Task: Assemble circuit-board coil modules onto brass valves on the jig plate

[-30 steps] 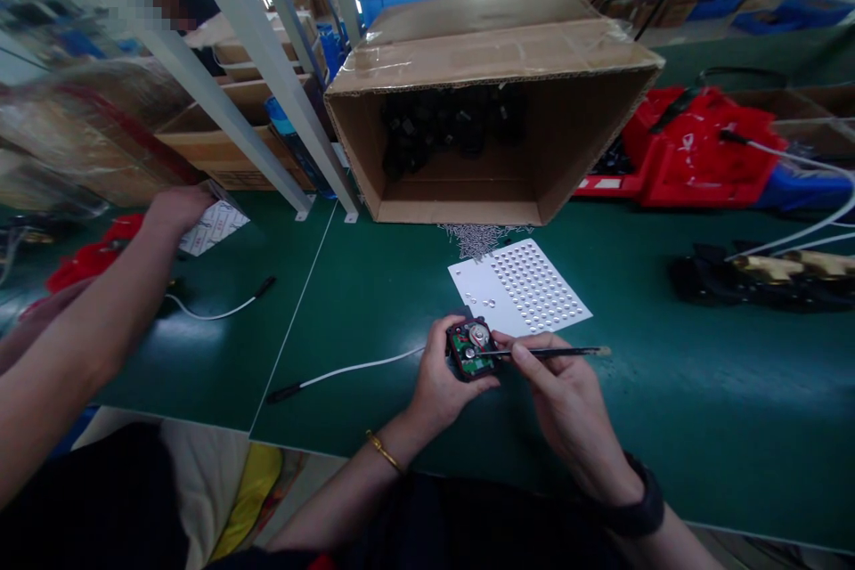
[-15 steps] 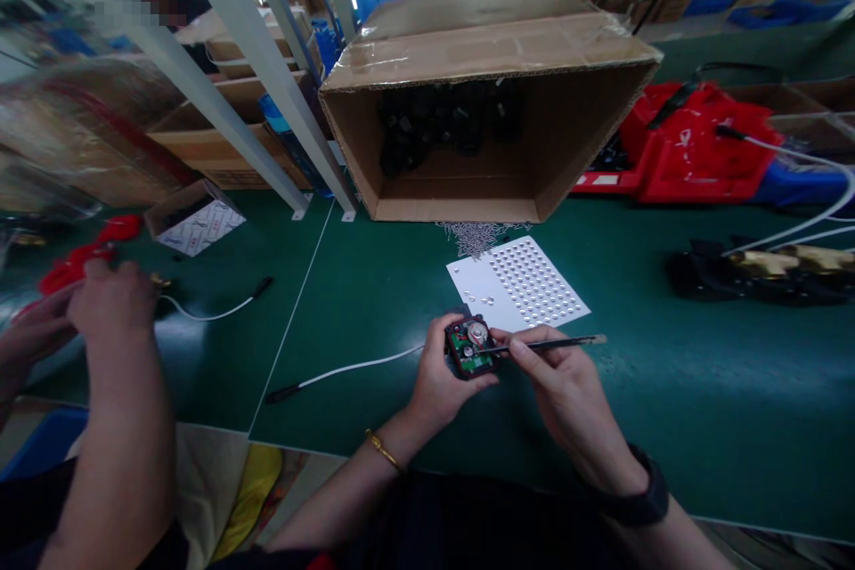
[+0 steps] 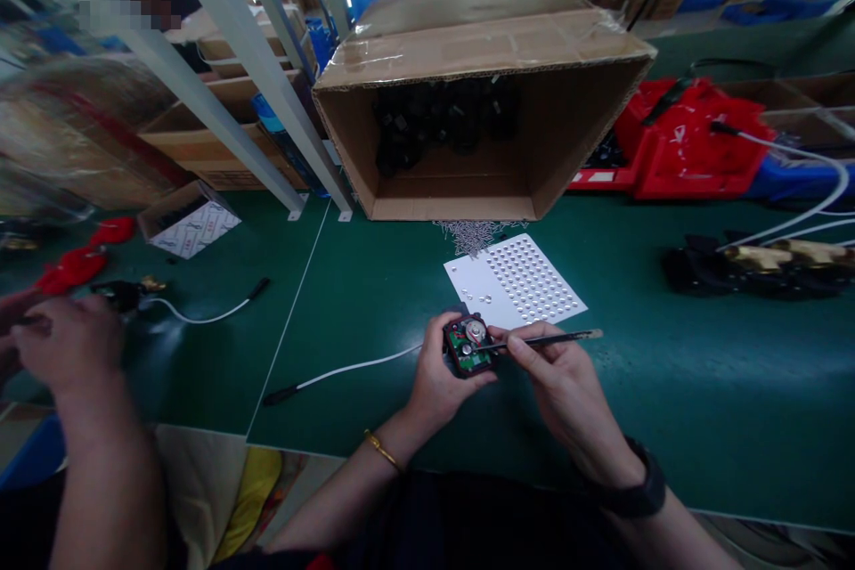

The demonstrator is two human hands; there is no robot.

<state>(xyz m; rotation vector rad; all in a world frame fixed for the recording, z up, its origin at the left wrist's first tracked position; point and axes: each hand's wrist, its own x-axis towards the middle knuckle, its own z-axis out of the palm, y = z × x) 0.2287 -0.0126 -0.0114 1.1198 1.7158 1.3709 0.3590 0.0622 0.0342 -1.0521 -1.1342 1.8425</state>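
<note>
My left hand is closed around a small open black device with a green circuit board and a round metal part inside. My right hand pinches a thin dark tool, its tip touching the device's inside. Both hands hover just above the green table near its front edge. A white sheet dotted with small round pieces lies just beyond the device. A white cable runs left from the device.
A big cardboard box lies on its side behind the sheet, with black parts inside and a heap of small screws at its mouth. A co-worker's hands work at the left. Red bins stand at right.
The co-worker's arm pulled back from the small white box toward their own body at the left. My hands and the device shifted only slightly.
</note>
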